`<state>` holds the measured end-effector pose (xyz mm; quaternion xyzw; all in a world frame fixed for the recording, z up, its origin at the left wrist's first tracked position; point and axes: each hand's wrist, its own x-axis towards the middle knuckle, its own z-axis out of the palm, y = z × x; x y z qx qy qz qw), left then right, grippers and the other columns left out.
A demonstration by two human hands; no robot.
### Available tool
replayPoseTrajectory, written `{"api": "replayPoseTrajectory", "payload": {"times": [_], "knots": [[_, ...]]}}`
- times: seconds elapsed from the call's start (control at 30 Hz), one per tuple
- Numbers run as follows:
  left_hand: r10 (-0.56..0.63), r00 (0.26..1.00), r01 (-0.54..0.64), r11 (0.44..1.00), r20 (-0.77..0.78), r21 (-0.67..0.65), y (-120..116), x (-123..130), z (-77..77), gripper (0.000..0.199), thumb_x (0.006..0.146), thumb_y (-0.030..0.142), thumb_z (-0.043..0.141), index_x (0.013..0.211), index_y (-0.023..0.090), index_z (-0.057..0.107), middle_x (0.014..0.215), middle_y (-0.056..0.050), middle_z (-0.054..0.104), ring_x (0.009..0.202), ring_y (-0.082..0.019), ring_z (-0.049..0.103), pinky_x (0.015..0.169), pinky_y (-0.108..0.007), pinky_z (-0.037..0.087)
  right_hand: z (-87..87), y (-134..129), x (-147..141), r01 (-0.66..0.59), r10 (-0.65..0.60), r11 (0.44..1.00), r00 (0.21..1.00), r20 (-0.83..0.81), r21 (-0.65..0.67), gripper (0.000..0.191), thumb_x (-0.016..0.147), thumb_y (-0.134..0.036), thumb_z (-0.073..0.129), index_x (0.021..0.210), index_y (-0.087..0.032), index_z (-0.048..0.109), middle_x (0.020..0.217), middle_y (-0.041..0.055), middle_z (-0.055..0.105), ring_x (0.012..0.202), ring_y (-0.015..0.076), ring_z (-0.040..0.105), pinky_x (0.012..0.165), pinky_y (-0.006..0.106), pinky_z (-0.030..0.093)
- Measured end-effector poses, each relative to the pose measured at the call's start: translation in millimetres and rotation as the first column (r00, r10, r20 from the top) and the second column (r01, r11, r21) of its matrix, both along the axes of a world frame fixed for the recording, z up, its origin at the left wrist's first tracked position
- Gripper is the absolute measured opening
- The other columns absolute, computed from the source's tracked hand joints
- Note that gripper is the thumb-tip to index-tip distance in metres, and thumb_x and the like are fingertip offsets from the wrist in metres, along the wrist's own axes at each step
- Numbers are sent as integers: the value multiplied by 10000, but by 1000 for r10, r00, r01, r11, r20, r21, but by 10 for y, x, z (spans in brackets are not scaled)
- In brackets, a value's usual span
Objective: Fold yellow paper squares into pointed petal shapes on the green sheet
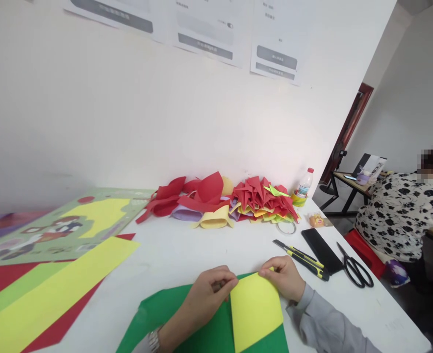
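A yellow sheet of paper [256,311] lies over a larger green sheet [172,306] at the table's front. Its top edge bends up between my hands. With thumb and fingers pinched, my left hand [211,294] grips the yellow paper's upper left corner. At the upper right corner, my right hand [284,277] pinches the same paper. Beyond the right hand rest a yellow and black utility knife [304,260], a black flat case [321,250] and black-handled scissors [356,269].
Yellow paper strips [72,284] and red sheets lie left, near a green printed board [106,250]. Folded red paper pieces [260,193] and rolled shapes [205,196] line the wall, beside a bottle [305,182]. A person in a floral top [396,211] sits right, beyond the table edge.
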<state>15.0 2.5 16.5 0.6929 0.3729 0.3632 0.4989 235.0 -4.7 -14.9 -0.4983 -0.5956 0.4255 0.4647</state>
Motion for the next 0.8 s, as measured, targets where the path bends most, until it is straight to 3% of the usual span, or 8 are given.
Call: {"api": "replayPoseTrajectory", "payload": {"times": [0.4, 0.63, 0.8], "knots": [[181, 976, -164, 977, 119, -140, 139, -99, -156, 349, 697, 512, 646, 623, 172, 664, 565, 35, 528, 383, -107, 488, 414, -237, 393, -124, 114, -4, -91, 77, 992, 985, -152, -90, 499, 685, -607, 729, 821, -134, 654, 467, -56, 511, 342, 68, 416, 351, 192, 287], [238, 961, -209, 958, 138, -195, 173, -82, -185, 371, 694, 553, 665, 623, 189, 654, 491, 52, 511, 390, -128, 512, 446, -247, 433, -100, 298, -136, -26, 5, 995, 979, -205, -98, 507, 695, -609, 726, 864, -135, 665, 506, -56, 494, 441, 62, 395, 451, 200, 301], [257, 958, -225, 950, 130, -217, 166, -107, -207, 407, 712, 599, 657, 644, 198, 658, 476, 48, 518, 406, -139, 525, 466, -248, 442, -85, 438, -243, 17, -36, 995, 982, -186, -101, 522, 667, -636, 729, 736, -123, 663, 459, -80, 379, 441, 48, 269, 437, 207, 191]]}}
